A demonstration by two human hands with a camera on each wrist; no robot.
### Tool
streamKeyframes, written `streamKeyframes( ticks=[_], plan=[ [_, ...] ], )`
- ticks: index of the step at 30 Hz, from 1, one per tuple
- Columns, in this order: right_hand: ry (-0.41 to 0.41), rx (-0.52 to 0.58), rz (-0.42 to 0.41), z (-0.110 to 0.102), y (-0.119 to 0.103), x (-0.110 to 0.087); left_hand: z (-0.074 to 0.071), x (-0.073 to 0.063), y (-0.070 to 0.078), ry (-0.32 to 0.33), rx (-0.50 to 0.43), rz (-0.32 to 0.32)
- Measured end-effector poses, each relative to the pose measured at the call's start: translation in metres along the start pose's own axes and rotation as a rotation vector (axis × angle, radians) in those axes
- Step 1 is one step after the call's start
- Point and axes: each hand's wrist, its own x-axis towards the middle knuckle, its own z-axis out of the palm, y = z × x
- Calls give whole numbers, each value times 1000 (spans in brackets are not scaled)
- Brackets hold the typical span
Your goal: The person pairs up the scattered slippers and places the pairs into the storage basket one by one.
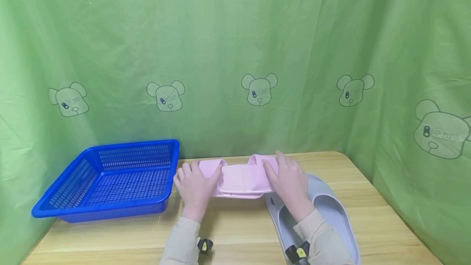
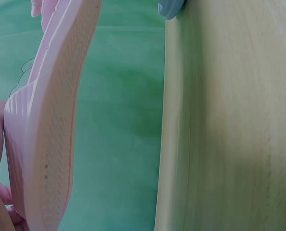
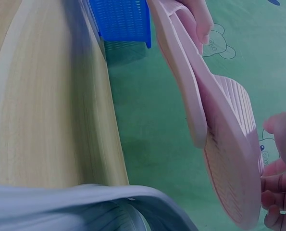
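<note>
Two pink slippers [image 1: 239, 179], turned opposite ways and laid one against the other, are held crosswise above the wooden table. My left hand [image 1: 195, 185] grips their left end, thumb near the ribbed strap. At the right end, my right hand [image 1: 291, 183] holds the other ribbed strap [image 3: 236, 98], its thumb on the near side. In the left wrist view the patterned sole [image 2: 61, 110] shows edge-on against the curtain. Beneath and beside my right forearm lies grey slipper footwear [image 1: 333, 212], partly covered by that arm; whether one or two, I cannot tell.
A blue mesh basket [image 1: 126, 187] stands on the left of the table, close to my left hand. The wooden table [image 1: 239, 232] ends at a green curtain [image 1: 220, 126] printed with bear heads, which closes off the back and sides.
</note>
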Motion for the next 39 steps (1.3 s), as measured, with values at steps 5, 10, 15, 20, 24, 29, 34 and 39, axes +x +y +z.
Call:
streamKeyframes(
  ticks=[5, 10, 15, 20, 24, 29, 34, 39],
  plan=[
    [-6, 3, -21, -1, -2, 0, 1, 0, 0, 5, -5, 0],
    [6, 7, -59, -1, -3, -1, 2, 0, -2, 22, -4, 8],
    [12, 6, -99, 1, -2, -1, 2, 1, -3, 21, -6, 4],
    [28, 4, -158, 3, -1, -1, -1, 2, -4, 17, -10, -6],
    [26, 18, -197, 3, -2, -1, -4, 3, -5, 18, -11, -4],
    [12, 31, -202, 2, -3, -2, -5, 2, -4, 7, -16, -6],
    [-10, 37, -215, 2, -3, -1, -6, 3, -4, 10, -16, -2],
    [-40, 43, -245, 1, -3, -1, -5, 3, -6, 18, -23, 0]
  ],
)
